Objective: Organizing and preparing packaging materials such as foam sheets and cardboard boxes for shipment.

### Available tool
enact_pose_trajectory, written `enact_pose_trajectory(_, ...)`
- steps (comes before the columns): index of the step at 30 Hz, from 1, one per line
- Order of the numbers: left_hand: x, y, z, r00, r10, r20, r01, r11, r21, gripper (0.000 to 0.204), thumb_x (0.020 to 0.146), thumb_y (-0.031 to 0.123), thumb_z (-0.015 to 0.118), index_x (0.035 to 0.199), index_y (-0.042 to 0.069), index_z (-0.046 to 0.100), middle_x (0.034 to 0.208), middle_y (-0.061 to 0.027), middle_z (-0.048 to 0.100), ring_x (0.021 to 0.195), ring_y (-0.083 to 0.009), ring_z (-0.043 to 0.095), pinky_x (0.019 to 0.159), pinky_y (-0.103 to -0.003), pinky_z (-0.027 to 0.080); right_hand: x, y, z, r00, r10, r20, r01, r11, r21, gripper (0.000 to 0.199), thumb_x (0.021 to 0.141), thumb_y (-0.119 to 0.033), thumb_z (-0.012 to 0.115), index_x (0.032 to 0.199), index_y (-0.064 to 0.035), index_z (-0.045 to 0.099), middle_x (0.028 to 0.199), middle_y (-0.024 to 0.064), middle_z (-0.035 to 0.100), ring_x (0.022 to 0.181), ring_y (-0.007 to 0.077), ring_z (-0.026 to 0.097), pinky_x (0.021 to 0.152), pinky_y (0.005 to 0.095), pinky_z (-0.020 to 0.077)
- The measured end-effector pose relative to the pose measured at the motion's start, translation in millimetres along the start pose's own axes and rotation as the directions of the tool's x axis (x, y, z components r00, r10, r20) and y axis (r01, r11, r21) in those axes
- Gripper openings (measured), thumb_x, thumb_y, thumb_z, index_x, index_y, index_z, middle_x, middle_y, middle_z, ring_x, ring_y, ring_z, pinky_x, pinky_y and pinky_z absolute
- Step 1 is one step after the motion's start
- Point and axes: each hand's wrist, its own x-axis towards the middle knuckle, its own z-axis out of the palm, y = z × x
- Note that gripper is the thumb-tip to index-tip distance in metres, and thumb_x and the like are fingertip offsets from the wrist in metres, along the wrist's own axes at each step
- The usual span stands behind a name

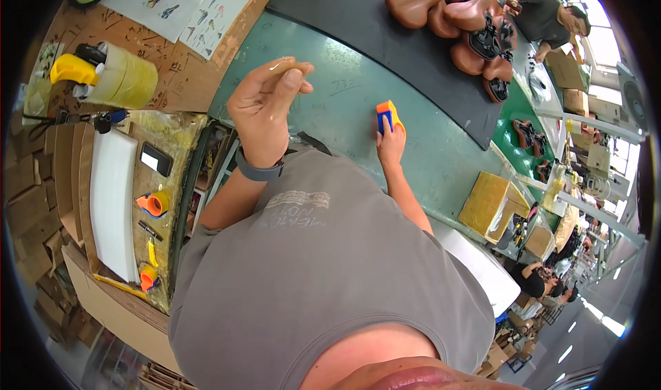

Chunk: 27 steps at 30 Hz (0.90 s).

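Observation:
My right hand (391, 145) is wrapped round a small handheld tape dispenser (387, 107), orange and blue with a yellow side, just above the green tabletop (337, 107). To the left, my left hand (265, 107) is raised over the table's near left part, a dark band on its wrist. Its thumb and fingers are pressed together. A shiny glint shows at the fingertips, but what lies between them, if anything, is too small to make out.
Brown bicycle saddles (475, 18) with black undersides are heaped on a black mat (344, 18) at the far right. A yellow taped box (492, 204) stands right. Leftward are a tool tub (127, 76), a phone (156, 160) and two orange dispensers (157, 202). A co-worker (551, 18) stands beyond.

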Motion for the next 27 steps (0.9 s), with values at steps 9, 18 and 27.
enact_pose_trajectory(9,-17,-20,-22,0.992,0.092,-0.083,-0.052,0.92,0.388,0.039,0.095,-0.008,0.076,0.133,-0.004,0.066,0.112,-0.0179,0.08,0.097,-0.0156,0.076,0.083,-0.029,0.063,74,-120,-107,0.905,-0.058,0.422,-0.276,0.674,0.685,0.054,0.103,-0.034,0.071,0.146,-0.0019,0.062,0.137,0.0236,0.069,0.122,0.0352,0.069,0.103,0.0466,0.0569)
enact_pose_trajectory(18,-20,-8,-32,0.972,-0.223,-0.074,0.224,0.975,0.009,0.047,0.094,-0.007,0.078,0.137,0.0,0.063,0.118,-0.0152,0.077,0.099,-0.0149,0.072,0.082,-0.029,0.062,119,-239,-241,0.769,-0.509,0.386,-0.523,-0.155,0.838,0.034,0.11,-0.025,0.065,0.123,0.0047,0.073,0.116,0.0151,0.076,0.113,0.023,0.072,0.103,0.0387,0.0583)
enact_pose_trajectory(27,-22,-11,-40,0.985,-0.155,-0.07,0.16,0.984,0.075,0.06,0.092,-0.007,0.079,0.144,0.002,0.051,0.127,-0.0141,0.069,0.111,-0.0178,0.071,0.094,-0.033,0.062,116,-249,-226,0.799,-0.416,0.434,-0.52,-0.116,0.846,0.014,0.102,-0.012,0.074,0.104,0.0022,0.075,0.095,0.0085,0.076,0.092,0.0163,0.072,0.089,0.0334,0.0602)
